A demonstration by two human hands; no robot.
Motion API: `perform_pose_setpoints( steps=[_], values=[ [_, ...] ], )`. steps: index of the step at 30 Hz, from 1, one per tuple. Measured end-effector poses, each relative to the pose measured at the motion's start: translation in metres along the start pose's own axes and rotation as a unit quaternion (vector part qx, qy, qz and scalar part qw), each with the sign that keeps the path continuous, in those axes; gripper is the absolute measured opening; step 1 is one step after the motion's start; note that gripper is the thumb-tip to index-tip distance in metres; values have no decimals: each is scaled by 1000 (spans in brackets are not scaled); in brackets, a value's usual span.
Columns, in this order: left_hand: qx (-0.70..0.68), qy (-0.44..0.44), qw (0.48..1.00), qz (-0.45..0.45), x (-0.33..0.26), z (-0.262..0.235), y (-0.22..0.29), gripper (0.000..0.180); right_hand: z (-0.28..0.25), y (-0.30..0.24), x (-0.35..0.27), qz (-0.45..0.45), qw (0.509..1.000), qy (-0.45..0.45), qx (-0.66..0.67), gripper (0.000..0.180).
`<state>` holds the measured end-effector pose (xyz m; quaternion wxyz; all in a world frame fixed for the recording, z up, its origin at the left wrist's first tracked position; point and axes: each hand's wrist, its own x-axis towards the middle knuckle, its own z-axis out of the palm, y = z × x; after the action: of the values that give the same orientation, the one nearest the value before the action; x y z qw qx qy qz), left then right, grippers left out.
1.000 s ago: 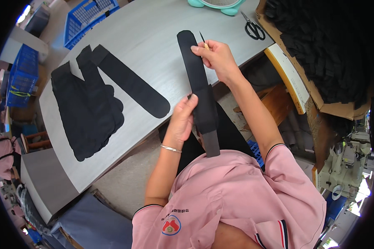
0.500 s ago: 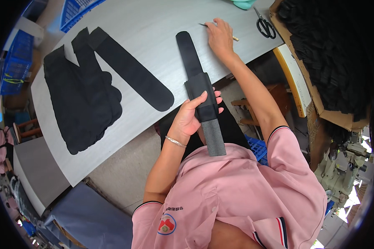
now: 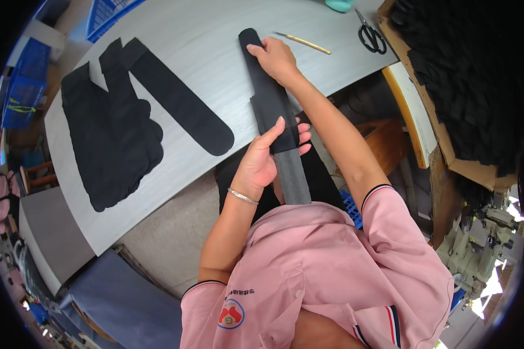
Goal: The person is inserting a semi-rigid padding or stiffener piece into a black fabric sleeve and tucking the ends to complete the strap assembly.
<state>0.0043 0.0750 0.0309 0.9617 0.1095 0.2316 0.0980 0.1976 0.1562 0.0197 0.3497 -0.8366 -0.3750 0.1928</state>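
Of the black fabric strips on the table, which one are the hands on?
The narrow strip hanging over the table's near edge: right hand presses its far end, left hand grips its lower part. The longer rounded strip lies untouched.

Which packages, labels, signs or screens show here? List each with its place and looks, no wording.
Cardboard box: right of the table, brown, open, filled with black fabric pieces.
Round badge: on the pink shirt, bottom centre, red and blue.
Blue crates: beyond the table's far edge, latticed plastic.
No screens or signs.
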Motion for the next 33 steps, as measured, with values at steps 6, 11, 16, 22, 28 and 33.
perform_pose_setpoints(
  steps=[6, 11, 16, 22, 28, 33],
  values=[
    [67, 39, 996, 35, -2, 1, -10, 40, 5, -4, -2, -61, 994, 24, -86, 37],
    [134, 86, 985, 59, -13, 6, -19, 36, 12, 3, -4, -98, 988, 64, -97, 34],
    [132, 98, 985, 43, -38, 3, -45, 35, 13, 1, -10, -119, 986, 73, -95, 30],
    [153, 73, 984, 52, -39, 6, -44, 42, 14, 5, -7, -135, 981, 95, -104, 29],
    [-3, 14, 998, 56, -17, -5, -20, 60, 20, 3, -9, -149, 975, 111, -119, 29],
    [-90, -15, 994, 62, -17, -8, -35, 82, 19, 9, -8, -153, 977, 109, -101, 32]
  ],
)
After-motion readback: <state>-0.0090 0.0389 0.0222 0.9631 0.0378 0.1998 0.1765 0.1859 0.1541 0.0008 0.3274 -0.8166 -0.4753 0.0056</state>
